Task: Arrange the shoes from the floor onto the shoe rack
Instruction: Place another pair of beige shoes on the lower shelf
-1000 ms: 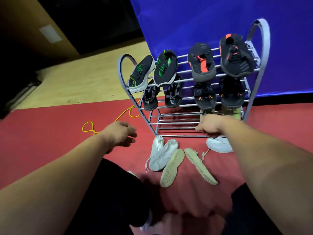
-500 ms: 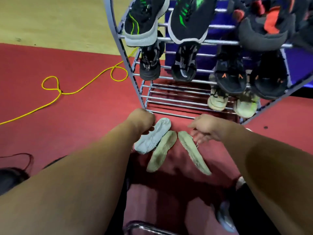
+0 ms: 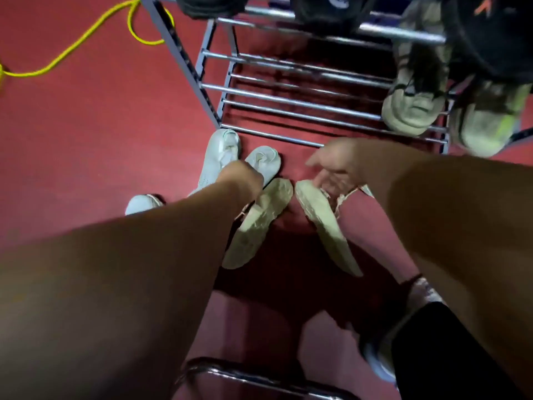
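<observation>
Both hands reach down to pale shoes on the red floor in front of the shoe rack.

The left hand (image 3: 242,177) is over the two white sneakers (image 3: 219,157) lying just below the rack's front left corner; its fingers are hidden behind the wrist, so whether they grip cannot be told. The right hand (image 3: 337,166) hangs above the toe of one of the two cream shoes turned on their sides (image 3: 323,223), soles showing, with its fingers (image 3: 317,160) spread open and nothing in them. The other cream shoe (image 3: 256,223) lies beside it, toes nearly meeting. On the shoe rack (image 3: 288,99), a pair of beige sneakers (image 3: 415,105) sits at the right end of the bottom shelf, dark shoes above. A yellow cord (image 3: 86,39) loops on the floor (image 3: 101,125) at left.
</observation>
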Motion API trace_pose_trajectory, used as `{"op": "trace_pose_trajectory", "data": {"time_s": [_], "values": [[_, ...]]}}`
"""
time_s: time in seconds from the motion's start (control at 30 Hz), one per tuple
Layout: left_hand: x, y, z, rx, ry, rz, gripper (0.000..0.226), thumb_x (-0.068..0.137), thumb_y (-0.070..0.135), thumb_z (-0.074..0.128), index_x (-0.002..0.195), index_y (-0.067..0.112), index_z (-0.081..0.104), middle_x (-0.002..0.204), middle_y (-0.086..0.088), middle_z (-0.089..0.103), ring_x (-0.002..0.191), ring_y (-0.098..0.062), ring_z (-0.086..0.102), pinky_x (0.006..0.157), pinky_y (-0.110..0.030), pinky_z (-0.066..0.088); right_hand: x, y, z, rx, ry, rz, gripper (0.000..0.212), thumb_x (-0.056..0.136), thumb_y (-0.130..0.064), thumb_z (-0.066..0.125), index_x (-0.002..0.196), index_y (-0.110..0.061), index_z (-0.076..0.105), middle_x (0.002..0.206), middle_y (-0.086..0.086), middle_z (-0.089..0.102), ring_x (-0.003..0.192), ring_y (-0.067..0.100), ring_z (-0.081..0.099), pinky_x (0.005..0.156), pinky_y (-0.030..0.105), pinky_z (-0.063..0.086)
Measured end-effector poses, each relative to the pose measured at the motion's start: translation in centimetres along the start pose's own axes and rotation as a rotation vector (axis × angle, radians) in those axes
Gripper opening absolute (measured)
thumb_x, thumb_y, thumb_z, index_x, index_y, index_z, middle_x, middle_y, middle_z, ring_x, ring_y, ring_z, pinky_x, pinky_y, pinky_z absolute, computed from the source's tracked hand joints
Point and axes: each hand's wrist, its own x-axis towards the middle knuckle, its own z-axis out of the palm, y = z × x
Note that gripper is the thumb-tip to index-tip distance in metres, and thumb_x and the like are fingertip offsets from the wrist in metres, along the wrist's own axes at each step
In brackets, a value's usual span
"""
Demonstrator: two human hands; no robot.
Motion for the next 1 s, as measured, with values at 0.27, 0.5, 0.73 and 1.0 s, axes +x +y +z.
{"op": "trace_pose_trajectory", "data": {"time_s": [0.27,0.5,0.73,1.0], "values": [[6.1,2.1,-2.4,0.039,-0.277,0.016,0.016,0.094,0.006,0.055,0.083,0.007,0.067,0.079,-0.013,0.068,0.063,-0.023,0.058,0.058,-0.027,0.048,6.1,3.4,-0.6,-0.250,0.174,-0.246,0.051,0.098,-0.052,0.055,0.087,-0.003,0.062,0.081,0.021,0.073,0.053,0.028,0.062,0.055,0.035,0.055],[5.7,1.3,0.3,0.136,-0.511,-0.075,0.042,0.092,0.040,0.067,0.114,0.004,0.064,0.111,-0.017,0.069,0.096,-0.028,0.068,0.094,-0.046,0.057,4.2,5.9,2.8,-0.375,0.020,-0.214,0.070,0.075,-0.074,0.067,0.117,-0.019,0.059,0.097,0.008,0.073,0.075,0.026,0.075,0.067,0.038,0.064],[5.4,0.4,3.2,0.050,-0.491,-0.045,0.039,0.082,0.036,0.082,0.102,0.008,0.064,0.100,-0.014,0.063,0.078,-0.025,0.064,0.088,-0.043,0.059,3.7,3.9,2.1,-0.478,0.043,-0.146,0.032,0.079,-0.028,0.068,0.102,-0.006,0.067,0.092,0.009,0.067,0.076,0.026,0.066,0.060,0.029,0.053],[5.4,-0.9,3.2,-0.121,-0.666,-0.070,0.032,0.080,0.031,0.084,0.097,0.018,0.060,0.077,-0.003,0.051,0.057,-0.014,0.041,0.060,-0.027,0.040,2.8,3.7,-2.7,0.391,-0.009,-0.264,0.033,0.077,0.003,0.061,0.106,-0.010,0.069,0.093,0.011,0.075,0.082,0.028,0.073,0.070,0.033,0.059]]}}
